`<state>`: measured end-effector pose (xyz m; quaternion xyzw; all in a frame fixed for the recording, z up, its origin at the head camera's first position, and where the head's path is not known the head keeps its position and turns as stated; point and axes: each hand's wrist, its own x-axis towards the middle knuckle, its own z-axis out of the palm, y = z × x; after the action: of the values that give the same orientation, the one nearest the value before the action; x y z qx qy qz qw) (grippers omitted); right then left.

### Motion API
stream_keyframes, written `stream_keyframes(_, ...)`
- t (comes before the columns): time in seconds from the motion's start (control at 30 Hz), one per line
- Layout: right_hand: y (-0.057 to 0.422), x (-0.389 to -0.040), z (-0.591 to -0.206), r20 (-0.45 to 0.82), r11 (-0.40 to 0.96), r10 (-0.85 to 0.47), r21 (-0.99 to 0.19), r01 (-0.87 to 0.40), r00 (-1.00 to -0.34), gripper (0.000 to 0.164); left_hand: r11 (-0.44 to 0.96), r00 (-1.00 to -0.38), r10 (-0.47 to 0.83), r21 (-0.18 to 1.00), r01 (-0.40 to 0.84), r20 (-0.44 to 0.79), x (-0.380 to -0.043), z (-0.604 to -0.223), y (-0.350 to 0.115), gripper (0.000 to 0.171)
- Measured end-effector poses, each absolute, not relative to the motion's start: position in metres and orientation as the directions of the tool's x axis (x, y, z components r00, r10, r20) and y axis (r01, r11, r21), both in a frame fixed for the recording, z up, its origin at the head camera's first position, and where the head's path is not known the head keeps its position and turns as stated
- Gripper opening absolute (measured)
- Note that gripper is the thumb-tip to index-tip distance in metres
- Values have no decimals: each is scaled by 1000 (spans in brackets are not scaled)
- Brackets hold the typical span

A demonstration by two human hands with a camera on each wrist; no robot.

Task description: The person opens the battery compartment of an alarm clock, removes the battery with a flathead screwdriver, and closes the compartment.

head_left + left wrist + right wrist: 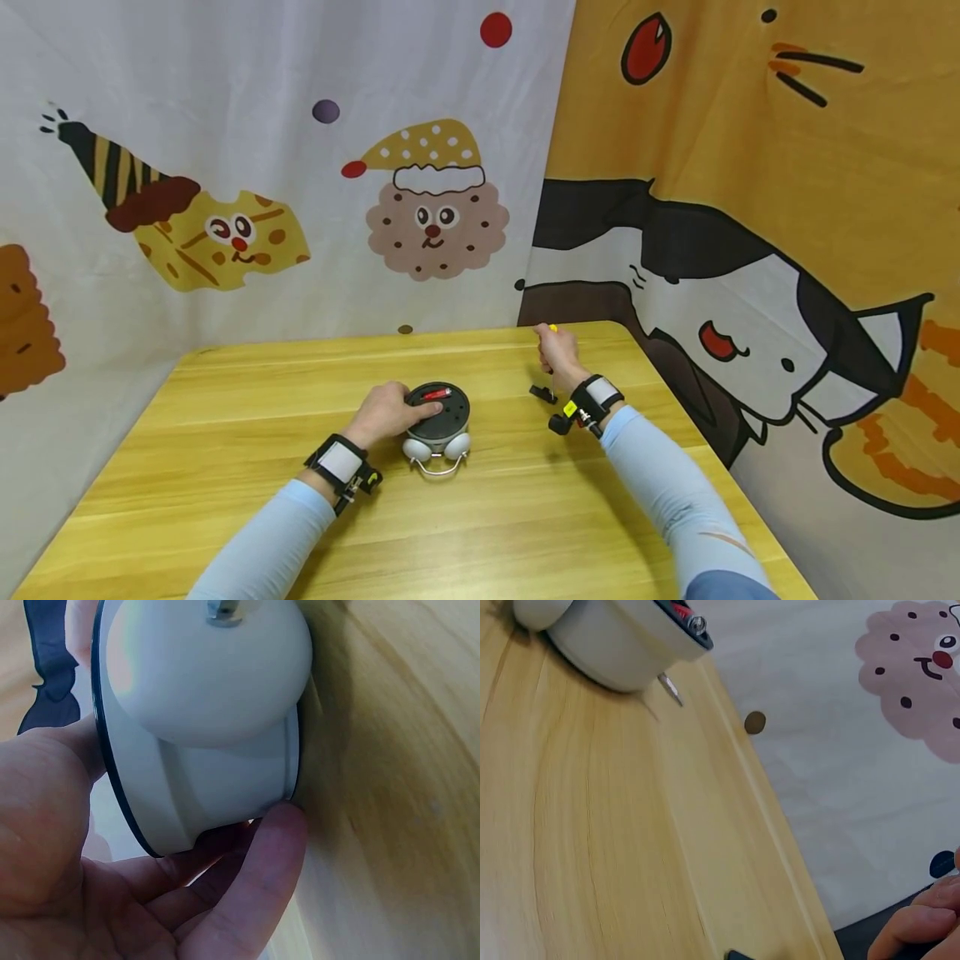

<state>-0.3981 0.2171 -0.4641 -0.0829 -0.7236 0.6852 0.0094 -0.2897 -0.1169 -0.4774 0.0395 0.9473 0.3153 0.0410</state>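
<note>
A white twin-bell alarm clock point(438, 427) lies face down, its black back point(450, 425) upward and its bells toward me. My left hand point(385, 414) grips its left side, thumb on the back and fingers round the side, as the left wrist view shows closely. A red battery point(437, 393) sits in a slot in the back. My right hand point(561, 352) is curled round a screwdriver point(553, 327); its yellow end shows above the fist and a thin shaft below. Under that hand a small black piece point(542, 393) lies on the table. The right wrist view shows just part of the right hand's fingers point(919, 922).
The wooden table point(315, 375) ends at a back edge against a white printed curtain point(300, 308). At the right, an orange curtain with a cat print point(720, 300) hangs along the table's side. A metal foot point(671, 688) sticks out from the clock.
</note>
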Motion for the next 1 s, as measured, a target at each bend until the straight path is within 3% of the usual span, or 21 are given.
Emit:
stream_keyframes(0.17, 227, -399, -466, -121, 88, 121, -987, 132, -985, 42, 801, -994, 101, 597, 53, -47, -290, -479, -117, 56)
stream_keyframes(0.47, 241, -403, -470, -168, 42, 165, -983, 177, -972, 50, 803, -994, 104, 593, 62, -37, -291, -479, -116, 55)
stream_keyframes(1.0, 250, -406, -483, -108, 325, 168, -932, 158, -980, 43, 802, -994, 97, 595, 53, -42, -291, -480, -117, 55)
